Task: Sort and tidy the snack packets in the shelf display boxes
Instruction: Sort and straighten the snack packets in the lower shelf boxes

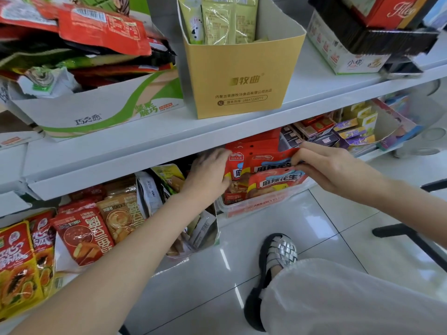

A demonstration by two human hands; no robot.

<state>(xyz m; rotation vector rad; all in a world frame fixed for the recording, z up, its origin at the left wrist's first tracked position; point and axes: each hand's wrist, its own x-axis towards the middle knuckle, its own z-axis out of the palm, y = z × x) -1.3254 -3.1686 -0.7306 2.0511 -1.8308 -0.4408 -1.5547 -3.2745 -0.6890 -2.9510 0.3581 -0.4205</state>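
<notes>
Your hands bracket the upright red peanut snack packets (261, 175) in the clear plastic box (256, 205): left hand (209, 175) flat against their left edge, right hand (321, 165) pinching the front packet's top corner.

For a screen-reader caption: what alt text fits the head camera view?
Two bare hands work a row of red peanut snack packets in a clear plastic display box on the lower white shelf: the left hand rests against their left side, the right hand pinches a packet's top. A yellow cardboard box stands above.
</notes>
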